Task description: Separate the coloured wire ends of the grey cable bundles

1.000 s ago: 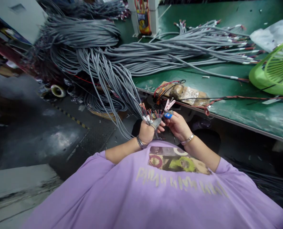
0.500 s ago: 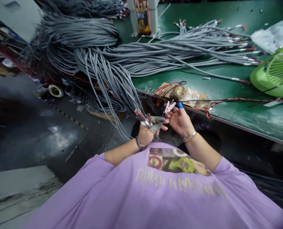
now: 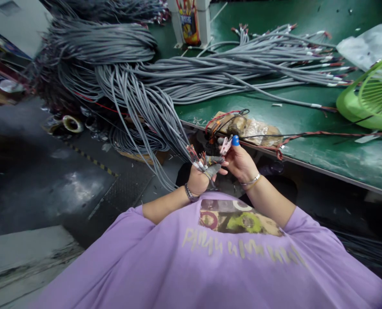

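Note:
My left hand (image 3: 197, 179) is closed around a bunch of grey cable ends (image 3: 195, 162), whose stripped red and dark inner wires point up past the white bands. Grey coverings wrap its thumb and a finger. Close on its right, my right hand (image 3: 242, 164) has a blue cover on the thumb. That thumb presses against a pale pink clothes peg (image 3: 225, 146), with the fingers on its other side. The fingertips of both hands nearly meet; what lies between them is too small to make out.
Long grey cables (image 3: 203, 77) lie across the green bench (image 3: 322, 150) and droop over its edge towards me. A taped cardboard piece (image 3: 258, 131) with wires sits at the front edge. A green fan (image 3: 371, 96) stands at right. Tape rolls (image 3: 72, 124) lie low at left.
My right thumb has come down from standing apart to press on the clothes peg, and the peg has tilted slightly. My left hand still holds the cable ends. The view has shifted a little.

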`<state>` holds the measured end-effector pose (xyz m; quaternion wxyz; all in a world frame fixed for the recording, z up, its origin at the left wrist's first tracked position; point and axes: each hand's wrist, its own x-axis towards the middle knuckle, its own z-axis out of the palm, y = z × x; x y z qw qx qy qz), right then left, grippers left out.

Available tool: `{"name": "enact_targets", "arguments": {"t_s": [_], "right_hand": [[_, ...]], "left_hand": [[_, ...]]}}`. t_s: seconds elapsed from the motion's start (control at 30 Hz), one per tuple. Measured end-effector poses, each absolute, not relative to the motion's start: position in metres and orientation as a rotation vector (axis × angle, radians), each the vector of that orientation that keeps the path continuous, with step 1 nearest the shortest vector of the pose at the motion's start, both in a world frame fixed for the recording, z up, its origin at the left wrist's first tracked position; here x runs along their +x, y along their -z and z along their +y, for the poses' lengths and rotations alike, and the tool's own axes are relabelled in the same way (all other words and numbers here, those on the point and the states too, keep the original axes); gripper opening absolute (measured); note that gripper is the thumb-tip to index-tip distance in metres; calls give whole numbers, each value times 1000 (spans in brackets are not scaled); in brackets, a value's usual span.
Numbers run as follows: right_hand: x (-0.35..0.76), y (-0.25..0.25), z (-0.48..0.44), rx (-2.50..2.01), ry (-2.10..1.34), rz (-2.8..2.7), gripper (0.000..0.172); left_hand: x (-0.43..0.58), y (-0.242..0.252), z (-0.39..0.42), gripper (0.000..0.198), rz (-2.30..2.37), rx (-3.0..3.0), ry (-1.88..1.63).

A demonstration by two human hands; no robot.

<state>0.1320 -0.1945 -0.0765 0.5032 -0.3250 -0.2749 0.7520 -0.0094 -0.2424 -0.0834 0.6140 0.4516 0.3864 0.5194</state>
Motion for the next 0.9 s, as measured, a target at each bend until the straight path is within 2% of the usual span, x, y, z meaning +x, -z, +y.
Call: {"name": "enact_targets", "arguments": {"t_s": [0.23,0.37,0.57,0.77,0.9], "right_hand": [[139,86,-202,-761,-1864,-475,58],[146,99,-209,-828,-1905,-449,51],[146,110,-226,-840,-1941,-609,43],[143,104,-239,-857,-1820,-800,43],[139,97,-246,-898,-1658,-907,34]], "left_hand": [[-13,75,-246,39,908,969,-1215],[-16,70,-247,43,979,940,-1220],[-16,72,-246,43,962,922,-1225],[-12,75,-245,42,996,904,-1181],[-11,80,-245,45,1038,901,-1129]]}}
